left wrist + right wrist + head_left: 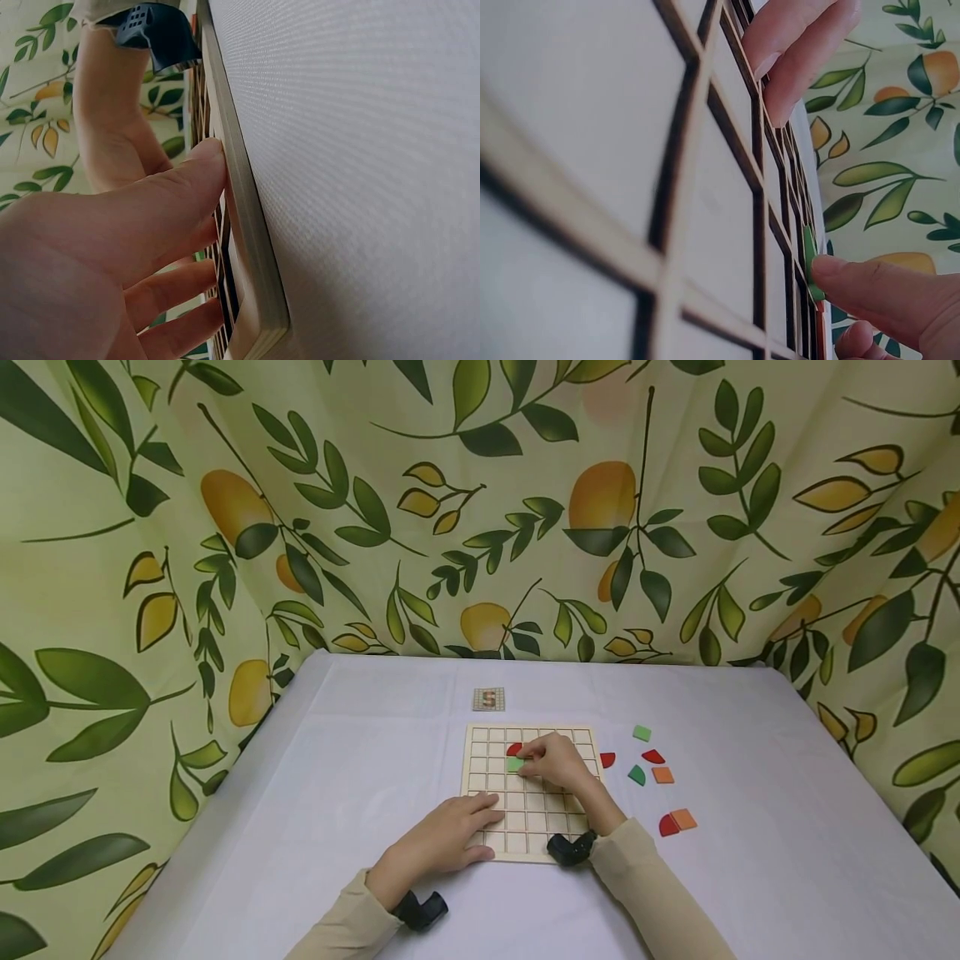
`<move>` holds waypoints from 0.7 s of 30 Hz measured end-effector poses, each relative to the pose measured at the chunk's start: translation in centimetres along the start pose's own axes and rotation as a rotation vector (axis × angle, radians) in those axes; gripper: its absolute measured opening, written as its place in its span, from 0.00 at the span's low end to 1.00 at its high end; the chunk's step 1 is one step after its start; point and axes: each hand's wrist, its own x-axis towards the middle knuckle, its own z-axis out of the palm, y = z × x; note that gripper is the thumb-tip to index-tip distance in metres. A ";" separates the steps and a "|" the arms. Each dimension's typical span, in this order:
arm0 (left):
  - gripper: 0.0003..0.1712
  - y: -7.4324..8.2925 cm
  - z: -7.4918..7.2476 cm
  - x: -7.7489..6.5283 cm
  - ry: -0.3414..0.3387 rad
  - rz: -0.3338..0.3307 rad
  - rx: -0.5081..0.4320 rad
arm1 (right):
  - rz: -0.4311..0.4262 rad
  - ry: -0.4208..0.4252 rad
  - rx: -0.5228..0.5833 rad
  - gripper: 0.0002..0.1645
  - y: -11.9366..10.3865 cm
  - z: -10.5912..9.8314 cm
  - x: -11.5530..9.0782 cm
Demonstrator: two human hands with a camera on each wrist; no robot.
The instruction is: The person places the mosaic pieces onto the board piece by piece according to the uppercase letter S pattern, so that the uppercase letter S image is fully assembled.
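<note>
Steadily, the left hand (446,837) lies on the board's (537,821) near left part, fingers resting, thumb at the near edge, gripping nothing; gentle downward pressure there should be enough to stop it sliding. Right of the board, a red quarter (668,825) and an orange tile (683,819) lie touching near the right sleeve (648,877); a sweeping forearm could shift them.

Farther in, the right hand (557,760) has thumb and forefinger together on the green tile (513,765), seemingly a light pinch at its right side. The tile is in the third column from the left, third row from the far edge; whether it sits fully between the ribs (706,66) I cannot tell. Best square its edges first, then press its middle, since pushing one corner could tip it.

Just beyond is a red tile (513,748), close to the forefinger, so lifting straight up should avoid dragging it. Past the board lies a small card (489,699), worth a glance for placement.
</note>
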 end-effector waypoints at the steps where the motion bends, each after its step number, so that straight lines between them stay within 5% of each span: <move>1: 0.30 0.0 0.0 0.0 0.000 -0.001 0.001 | 0.000 -0.001 -0.003 0.11 0.0 0.0 0.0; 21: 0.30 0.1 -0.2 -0.1 0.000 -0.006 -0.021 | 0.018 0.014 0.003 0.10 0.0 -0.8 -0.9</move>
